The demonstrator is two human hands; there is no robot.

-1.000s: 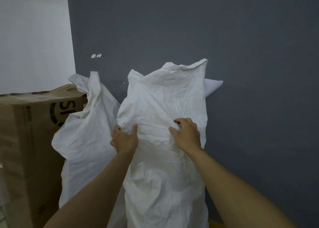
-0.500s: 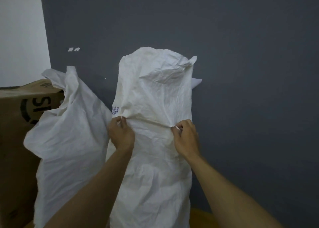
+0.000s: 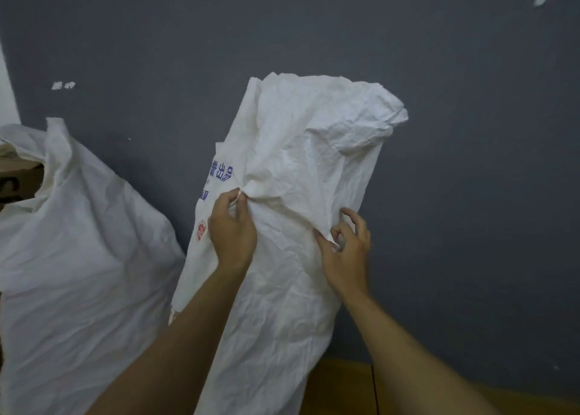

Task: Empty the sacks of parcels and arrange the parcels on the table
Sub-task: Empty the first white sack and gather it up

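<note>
Two bare forearms rise from the lower edge of the view toward a white woven sack that stands on end against a dark grey wall.

The left hand is closed in a pinch, thumb and fingers bunching a fold of the cloth about midway up the sack, just right of its blue printed lettering. The right hand lies at the sack's right edge, slightly lower; thumb and forefinger nip a small tuck of cloth while the other fingers are spread and curled loosely, so its hold looks light.

The sack's long axis runs nearly upright, leaning a little to the right at the top, where the crumpled end folds over. The sack lies directly ahead of both hands, between them and the wall, and both hands touch its near face; the left appears to have the firmer purchase. No parcels are visible, and the table is not in view.

Judged from this, the coming move turns on that upright axis: the sack must be lifted or tipped away from the wall, which calls for a fuller right-hand grip.

Further left, a second white sack slumps apart from the first, with a cardboard box behind it. A strip of wooden floor shows below the wall.
</note>
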